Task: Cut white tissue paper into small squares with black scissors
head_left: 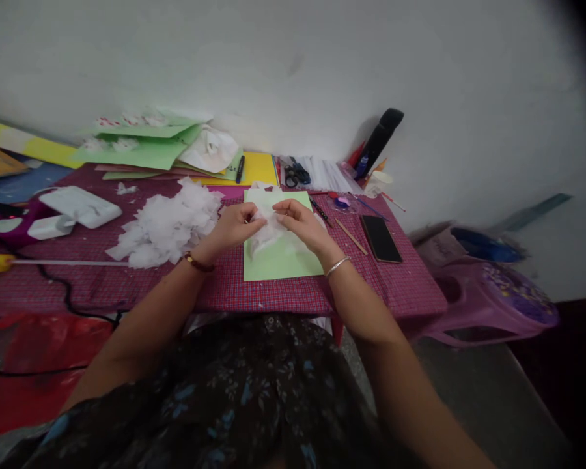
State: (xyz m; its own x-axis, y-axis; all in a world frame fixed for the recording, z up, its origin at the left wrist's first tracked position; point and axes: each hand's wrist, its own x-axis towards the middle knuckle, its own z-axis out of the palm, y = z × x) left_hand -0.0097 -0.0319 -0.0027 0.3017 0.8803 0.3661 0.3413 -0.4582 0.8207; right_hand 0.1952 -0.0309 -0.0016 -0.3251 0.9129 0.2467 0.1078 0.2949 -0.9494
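Observation:
My left hand (235, 225) is closed, thumb and fingers pinching a thin white tissue paper (268, 231). Across from it, my right hand (303, 223) also has its fingertips closed on the tissue paper, a short way from the left. Both hands are above a light green sheet (286, 264) that lies near the table's front edge. To the left of my left hand sits a fluffy heap of torn white tissue pieces (168, 221). The fine contact between fingertips and tissue is partly hidden.
A phone (381, 238), a wooden stick (351, 236) and a pen (321, 212) lie right of the sheet. Black scissors (295, 172) are behind. A white adapter (85, 205) and black cable (68, 293) are left. Stacked green papers (146, 150) stand against the wall.

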